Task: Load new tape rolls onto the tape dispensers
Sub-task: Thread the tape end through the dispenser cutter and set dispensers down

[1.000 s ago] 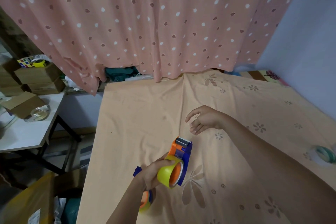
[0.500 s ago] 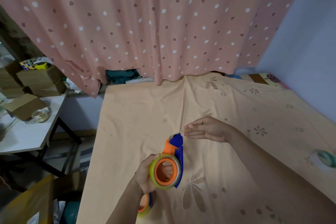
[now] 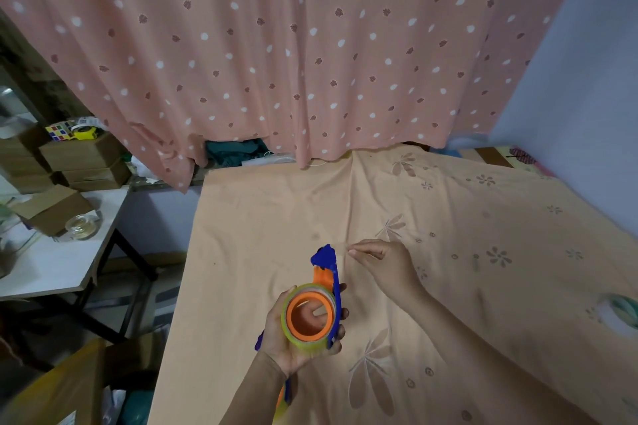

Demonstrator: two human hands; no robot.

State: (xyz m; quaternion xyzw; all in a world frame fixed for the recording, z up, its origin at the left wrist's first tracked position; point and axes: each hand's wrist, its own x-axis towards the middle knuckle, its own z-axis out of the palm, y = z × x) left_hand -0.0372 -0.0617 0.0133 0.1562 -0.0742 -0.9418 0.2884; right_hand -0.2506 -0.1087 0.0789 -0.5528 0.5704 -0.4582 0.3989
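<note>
My left hand [image 3: 293, 342] holds a blue and orange tape dispenser [image 3: 328, 272] upright above the cloth-covered table, its blue head pointing away from me. A yellowish clear tape roll [image 3: 307, 317] sits on the dispenser's orange hub, with my fingers showing through the hub. My right hand [image 3: 383, 262] is just right of the dispenser head, thumb and forefinger pinched together, seemingly on the thin clear tape end, which is barely visible. A second orange and blue dispenser [image 3: 283, 397] lies partly hidden under my left forearm.
The table [image 3: 483, 286] wears a peach flowered cloth. A clear tape roll [image 3: 618, 314] lies at the right edge. A spotted pink curtain [image 3: 310, 45] hangs behind. To the left stands a white side table [image 3: 51, 269] with cardboard boxes and a glass dish.
The dispenser turned so the roll's open hub faces me and its head points away. My right hand came in from open fingers to a pinch beside the dispenser head.
</note>
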